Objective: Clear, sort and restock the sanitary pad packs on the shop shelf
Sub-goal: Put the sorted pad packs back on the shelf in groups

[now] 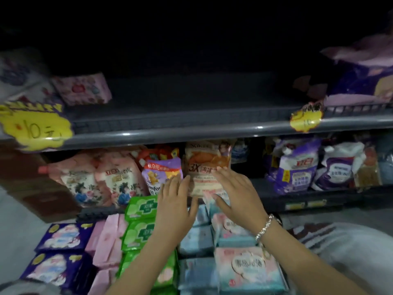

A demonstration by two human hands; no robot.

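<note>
Sorted pad packs lie in rows below me: dark blue packs [63, 235], pink packs [108, 241], green packs [141, 220], pale blue packs [197, 237] and pink-and-teal packs [248, 269]. My left hand [176, 207] and my right hand [236, 194] reach forward over them with straight fingers, on either side of an orange pouch [207, 165] standing on the lower shelf. The fingertips of both hands lie at the pouch's lower part. A floral pink pack [85, 90] lies at the left of the upper shelf [191, 128], whose middle is bare.
Floral refill pouches [102, 179] and a purple pouch [161, 173] stand left of the orange one; purple and white detergent bags [314, 165] stand to the right. Yellow price tags [36, 128] [306, 120] hang on the upper shelf edge. A purple bag [361, 77] sits at the upper right.
</note>
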